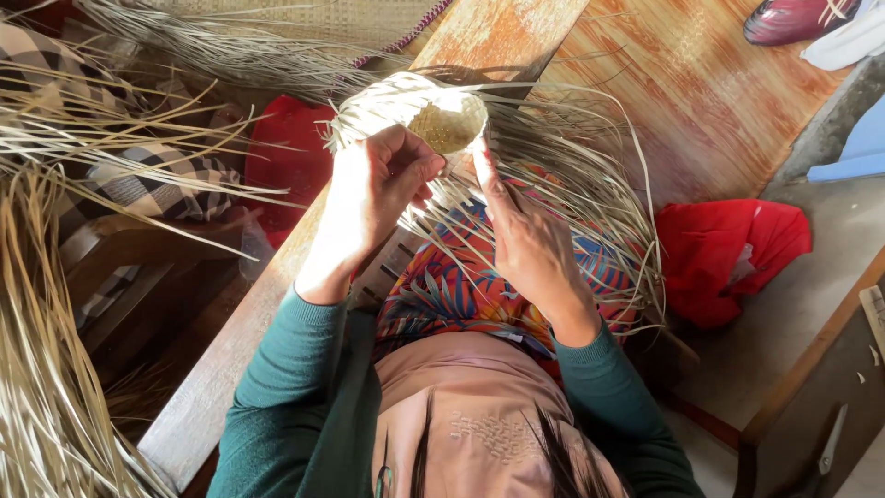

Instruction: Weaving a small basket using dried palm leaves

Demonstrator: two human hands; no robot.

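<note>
Two hands hold one woven basket (433, 115) above the lap. Left hand (373, 198): grip closed on the basket's near rim. Right hand (525, 235): fingers pinch the rim beside it. Loose straw strands (572, 175) trail right of the grip, over a wooden bench (230, 360).

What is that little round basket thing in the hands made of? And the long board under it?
The small woven basket looks like thin, pale, dried plant strips, perhaps palm leaf or grass; loose strips fan out from it, matte and straw-coloured. The long board looks like wood, with worn, patchy reddish-brown colour and visible grain.
</note>
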